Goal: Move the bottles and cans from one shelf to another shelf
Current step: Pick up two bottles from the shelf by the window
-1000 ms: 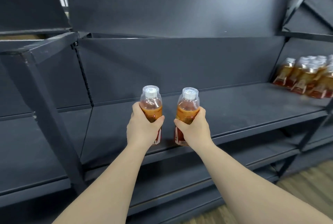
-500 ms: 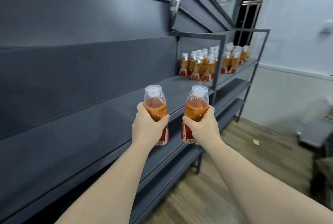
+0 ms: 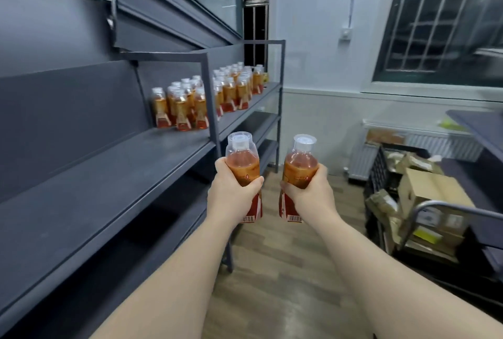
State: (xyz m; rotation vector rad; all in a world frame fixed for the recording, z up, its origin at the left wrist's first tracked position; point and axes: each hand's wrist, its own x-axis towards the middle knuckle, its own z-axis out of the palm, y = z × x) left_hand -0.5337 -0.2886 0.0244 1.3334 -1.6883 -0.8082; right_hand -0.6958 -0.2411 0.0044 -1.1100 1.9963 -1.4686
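Left hand (image 3: 234,193) and right hand (image 3: 313,193) each clamped round a bottle (image 3: 243,167), shelf stock (image 3: 187,105) at eleven o'clock; crowded rows could topple if nudged.

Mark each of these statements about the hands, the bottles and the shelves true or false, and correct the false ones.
1. Each hand holds one bottle. True: the left hand grips the left bottle, the right hand the right bottle.
2. The held bottles lie on their sides. False: both are upright, caps up.
3. Many bottles stand at the far end of a shelf. True.
4. The held bottles rest on that shelf. False: they are carried in the air beside it.
5. The floor is carpeted. False: it looks like wood planks.
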